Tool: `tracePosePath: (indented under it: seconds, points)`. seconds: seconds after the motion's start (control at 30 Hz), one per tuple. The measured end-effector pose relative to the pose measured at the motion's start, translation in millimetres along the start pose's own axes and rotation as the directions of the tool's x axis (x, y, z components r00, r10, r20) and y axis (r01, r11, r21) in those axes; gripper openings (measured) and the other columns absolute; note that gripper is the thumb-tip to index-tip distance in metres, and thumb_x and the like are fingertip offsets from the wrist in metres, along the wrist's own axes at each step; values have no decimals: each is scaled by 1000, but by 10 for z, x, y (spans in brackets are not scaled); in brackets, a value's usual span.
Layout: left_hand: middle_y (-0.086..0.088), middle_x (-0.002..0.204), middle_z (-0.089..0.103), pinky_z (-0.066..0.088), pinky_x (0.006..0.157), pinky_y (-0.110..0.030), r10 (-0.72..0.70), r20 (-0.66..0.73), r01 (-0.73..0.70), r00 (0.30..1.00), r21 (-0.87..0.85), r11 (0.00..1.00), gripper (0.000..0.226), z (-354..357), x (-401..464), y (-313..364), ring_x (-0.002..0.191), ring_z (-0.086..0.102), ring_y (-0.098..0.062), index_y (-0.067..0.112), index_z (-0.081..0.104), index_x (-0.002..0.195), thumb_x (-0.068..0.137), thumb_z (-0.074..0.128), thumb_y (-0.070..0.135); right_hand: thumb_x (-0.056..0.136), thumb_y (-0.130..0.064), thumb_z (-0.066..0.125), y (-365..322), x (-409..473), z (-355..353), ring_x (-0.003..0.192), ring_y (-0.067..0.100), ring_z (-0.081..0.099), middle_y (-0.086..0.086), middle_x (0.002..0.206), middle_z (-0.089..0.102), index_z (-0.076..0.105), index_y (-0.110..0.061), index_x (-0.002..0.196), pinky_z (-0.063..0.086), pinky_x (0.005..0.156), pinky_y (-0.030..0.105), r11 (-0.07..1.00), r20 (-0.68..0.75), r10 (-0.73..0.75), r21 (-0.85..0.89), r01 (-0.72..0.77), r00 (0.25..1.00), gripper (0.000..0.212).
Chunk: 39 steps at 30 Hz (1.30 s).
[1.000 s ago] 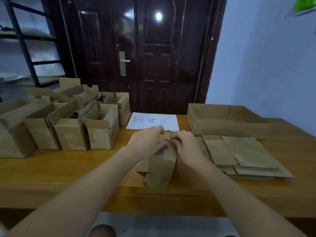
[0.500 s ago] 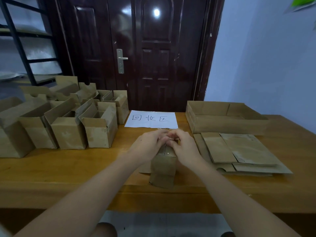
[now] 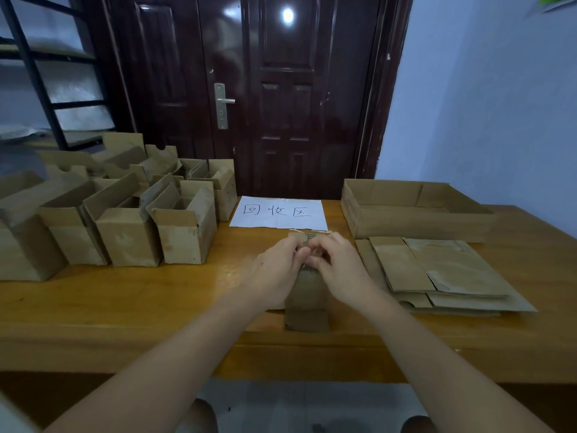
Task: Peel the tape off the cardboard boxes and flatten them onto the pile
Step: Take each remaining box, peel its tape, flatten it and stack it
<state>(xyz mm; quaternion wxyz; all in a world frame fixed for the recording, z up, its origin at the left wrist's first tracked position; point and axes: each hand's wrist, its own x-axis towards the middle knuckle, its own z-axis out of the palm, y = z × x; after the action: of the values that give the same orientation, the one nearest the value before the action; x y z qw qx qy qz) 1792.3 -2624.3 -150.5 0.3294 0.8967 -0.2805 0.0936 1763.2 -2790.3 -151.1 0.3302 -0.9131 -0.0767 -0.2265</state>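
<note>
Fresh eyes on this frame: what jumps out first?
Both hands meet at table centre: the left hand and right hand pinch at the top of a small cardboard box standing upright near the front edge. Left of them stands a crowd of open boxes; to the right lies the pile of flattened cardboard. A white paper sign lies just behind the hands.

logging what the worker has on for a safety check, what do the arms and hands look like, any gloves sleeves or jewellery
Both arms are bare from the bottom edge of the view up to the hands; no sleeve shows anywhere. The left hand and right hand wear no gloves. No watch, bracelet or ring is visible on either wrist or on the fingers that show, though some fingers are hidden behind the others.
</note>
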Motion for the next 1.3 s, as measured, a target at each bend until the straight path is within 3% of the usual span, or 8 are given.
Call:
tracePosePath:
  seconds: [0.1, 0.23, 0.4, 0.53, 0.77, 0.87, 0.97, 1.3]
  points:
    - [21, 94, 58, 51, 74, -24, 32, 49, -30, 998, -43, 999, 27, -13, -16, 23, 86, 59, 1, 36, 43, 128, 106, 39, 52, 103, -24, 57, 55, -22, 17, 102, 12, 52, -8, 104, 53, 70, -16, 114, 49, 88, 28, 996, -20, -35, -81, 33, 999, 19]
    - [17, 95, 56, 45, 67, -19, 97, 42, -97, 994, 0, 995, 11, -5, -22, 0, 84, 58, -4, 33, 49, 111, 107, 45, 42, 105, -23, 52, 23, -97, -6, 103, 2, 53, -12, 114, 52, 65, -17, 119, 51, 91, 25, 998, -50, -58, 4, 59, 997, 20]
    - [17, 92, 48, 31, 64, -18, 127, 35, -127, 991, -12, 992, 16, -7, -65, -66, 86, 50, 0, 35, 46, 96, 109, 39, 40, 97, -22, 67, 70, -189, -170, 141, 1, 33, -13, 153, 40, 60, -28, 123, 33, 115, 23, 998, 154, -68, 9, 68, 986, 27]
    - [15, 91, 52, 41, 64, -25, 137, 60, -137, 989, -17, 990, 14, -35, -55, -8, 82, 53, -5, 34, 49, 108, 107, 41, 45, 99, -16, 63, 31, -224, -227, 146, 13, 35, -6, 156, 42, 55, -31, 105, 37, 119, 40, 998, 168, -56, 34, 51, 984, 18]
    - [10, 108, 49, 55, 68, -36, 241, 124, -259, 963, 154, 954, 12, -66, -97, 88, 79, 55, -9, 28, 48, 109, 106, 48, 40, 105, -18, 53, 48, -259, -228, 149, 11, 30, -5, 161, 36, 55, -29, 105, 34, 120, 34, 999, 193, -39, 10, 38, 980, 11]
    - [12, 105, 48, 52, 68, -36, 241, 119, -254, 963, 113, 961, 8, -37, -117, 57, 81, 53, -10, 30, 47, 104, 108, 45, 37, 101, -15, 60, 45, -290, -249, 143, 5, 36, -8, 162, 32, 57, -27, 122, 38, 115, 25, 997, 184, -43, 65, 32, 982, 24]
    - [16, 98, 45, 46, 70, -32, 204, 95, -201, 974, -45, 979, 12, -7, -157, 19, 84, 49, -9, 36, 47, 96, 107, 48, 32, 96, -12, 67, 53, -299, -284, 139, 0, 34, -8, 160, 36, 55, -33, 105, 33, 108, 15, 997, 196, -73, 9, 73, 978, 26]
    - [12, 94, 50, 40, 67, -14, 106, 97, -78, 990, -252, 964, 28, -47, -240, 36, 78, 46, -3, 46, 52, 106, 96, 70, 27, 96, -10, 67, 88, -337, -274, 143, 10, 41, -13, 154, 46, 58, -25, 89, 45, 111, 35, 990, 202, -2, 137, -26, 979, 18]
